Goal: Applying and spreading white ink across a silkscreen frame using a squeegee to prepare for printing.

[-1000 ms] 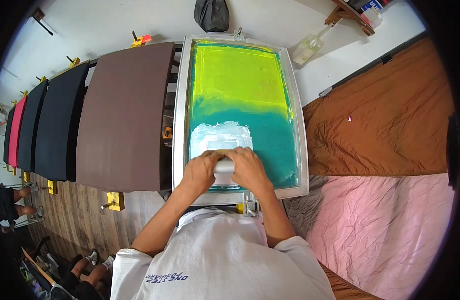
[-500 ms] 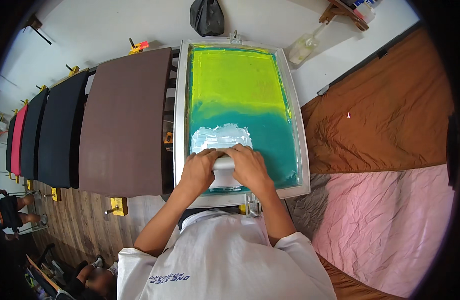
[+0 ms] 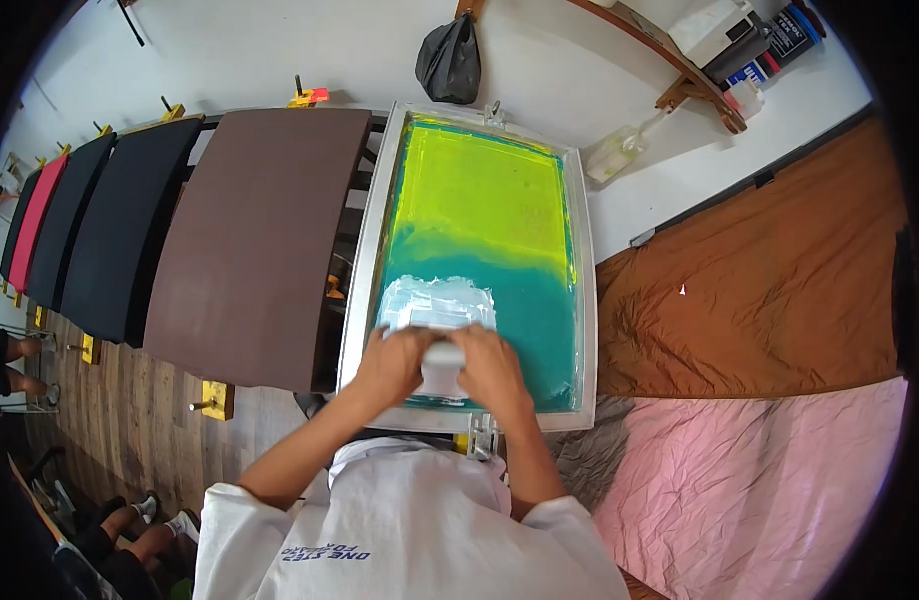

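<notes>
A screen-printing frame (image 3: pixel 576 230) with a pale metal rim lies in front of me. Its mesh is bright yellow-green at the far part and teal (image 3: pixel 529 320) at the near part. Near its front edge, my left hand (image 3: pixel 389 365) and my right hand (image 3: pixel 492 368) grip a squeegee (image 3: pixel 442 365) side by side, fingers wrapped over its pale handle, slightly blurred. Just beyond my fingers a patch of white ink (image 3: pixel 436 296) with a ragged edge lies on the teal mesh. The squeegee's lower edge is partly hidden by my hands.
Left of the frame stands a brown covered board (image 3: pixel 254 240), then several black ones and a red one (image 3: pixel 37 225). A black bag (image 3: pixel 449 62) hangs on the wall beside a wooden shelf (image 3: pixel 669 60). Brown (image 3: pixel 759 300) and pink cloth lie right. Other people's legs (image 3: pixel 149 540) show lower left.
The whole view has shifted and tilted, so the frame sits lower in the picture. Both hands stay on the squeegee near the front edge, with the white ink patch looking much the same.
</notes>
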{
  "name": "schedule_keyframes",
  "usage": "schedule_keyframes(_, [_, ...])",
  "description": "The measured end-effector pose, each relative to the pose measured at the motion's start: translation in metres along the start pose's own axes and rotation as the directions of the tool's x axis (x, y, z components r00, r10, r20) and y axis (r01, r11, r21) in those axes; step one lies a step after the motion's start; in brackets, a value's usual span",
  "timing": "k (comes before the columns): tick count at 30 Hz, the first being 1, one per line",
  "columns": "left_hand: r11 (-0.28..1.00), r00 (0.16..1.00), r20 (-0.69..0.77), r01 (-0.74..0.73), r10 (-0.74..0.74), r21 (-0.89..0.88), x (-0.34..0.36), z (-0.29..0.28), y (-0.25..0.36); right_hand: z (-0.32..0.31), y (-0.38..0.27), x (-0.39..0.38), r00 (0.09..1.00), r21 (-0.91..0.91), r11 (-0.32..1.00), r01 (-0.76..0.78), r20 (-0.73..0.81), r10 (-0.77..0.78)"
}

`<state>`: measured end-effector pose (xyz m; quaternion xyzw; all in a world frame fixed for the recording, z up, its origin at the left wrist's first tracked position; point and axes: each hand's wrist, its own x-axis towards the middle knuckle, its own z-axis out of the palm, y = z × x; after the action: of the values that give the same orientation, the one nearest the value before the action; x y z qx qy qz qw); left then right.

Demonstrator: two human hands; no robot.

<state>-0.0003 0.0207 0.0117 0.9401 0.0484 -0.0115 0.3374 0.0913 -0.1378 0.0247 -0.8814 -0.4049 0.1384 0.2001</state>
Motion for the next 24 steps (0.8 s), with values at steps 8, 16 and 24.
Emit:
schedule_keyframes(8, [0.998, 0.998, -0.012, -0.061, 0.062, 0.029, -0.055, 0.034, 0.01, 0.022, -0.009, -0.061, 0.998, 0.046, 0.998, 0.038, -0.055, -0.036])
schedule_keyframes(16, [0.991, 1.0, -0.011, 0.011, -0.01, 0.135, 0.019, 0.001, -0.013, -0.006, 0.005, 0.02, 0.998, -0.081, 0.997, -0.012, 0.062, 0.017])
schedule_keyframes(24, [0.995, 1.0, -0.029, 0.012, -0.009, 0.098, 0.022, 0.015, -0.01, 0.016, 0.024, 0.018, 0.999, -0.023, 0.999, -0.033, -0.003, 0.033])
